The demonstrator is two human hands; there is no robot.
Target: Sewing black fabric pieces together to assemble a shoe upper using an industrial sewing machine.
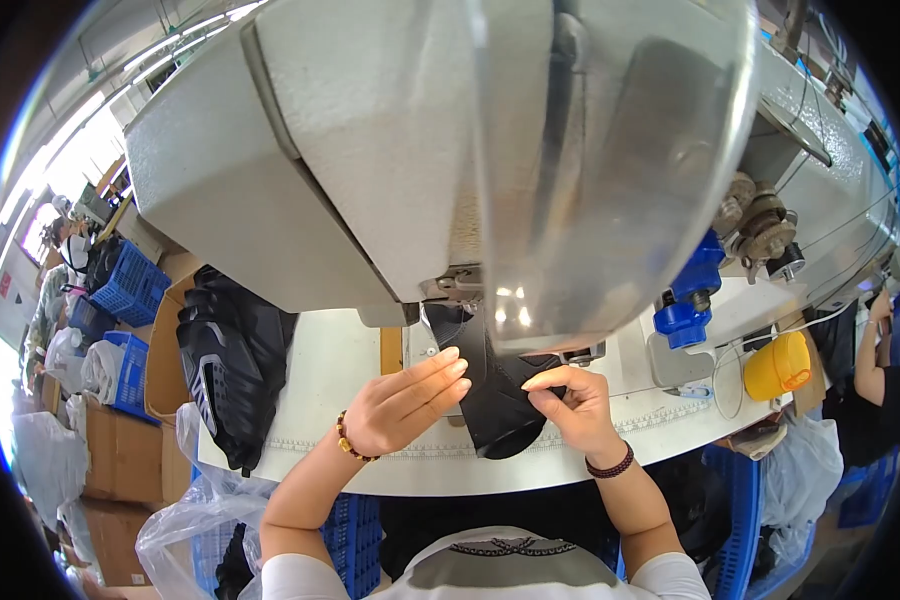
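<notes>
Beneath the head of a large pale grey sewing machine (380, 130) lies a black fabric piece (495, 400), partly hidden by the machine and a clear curved shield (610, 200). Its rounded near end rests on the white table (340, 400). My left hand (400, 410) has its fingers stretched straight and held together, with their tips at the piece's left edge. On the other side, my right hand (578, 405) pinches the piece's right edge between thumb and forefinger. The needle area is mostly hidden.
Black shoe uppers (230, 360) are heaped on the table's left. At right stand a yellow container (778, 366) and a blue machine fitting (688, 300). A printed ruler scale runs along the near table edge. Blue crates (130, 285) and boxes (125, 450) flank the table. Another person's arm (870, 370) shows far right.
</notes>
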